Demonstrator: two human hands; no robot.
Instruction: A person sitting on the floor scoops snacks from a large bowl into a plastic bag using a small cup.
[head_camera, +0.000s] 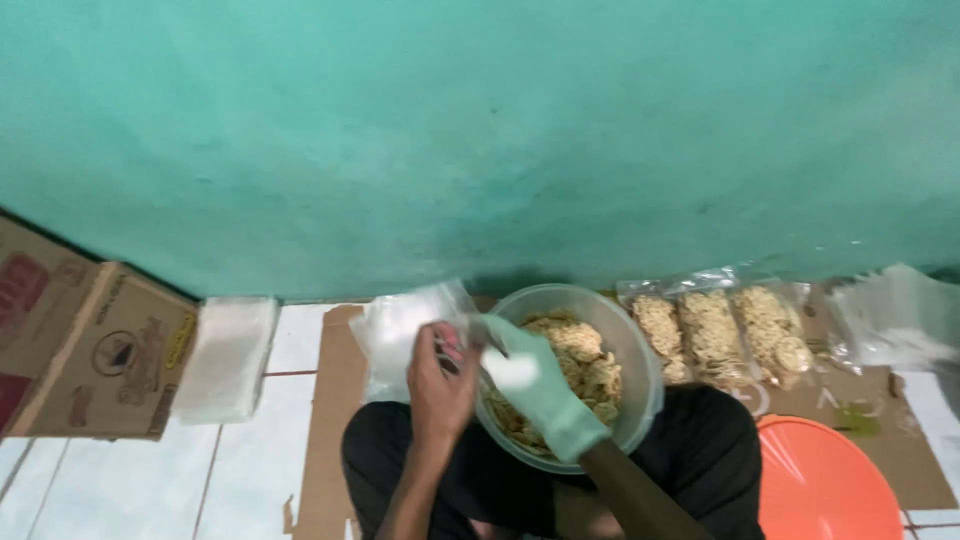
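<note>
Two hands are meeting over a clear plastic bowl (640, 350) of pale crackers resting in the seated person's lap, above a tiled floor (240, 470). Right hand (535, 385), wearing a pale glove, is lying across the bowl's left rim, its grip closed on crackers, though blur leaves this unsure. Left hand (440, 385), bare, is just beside it, fingers pinching a clear plastic bag (400, 335) stretching leftward.
</note>
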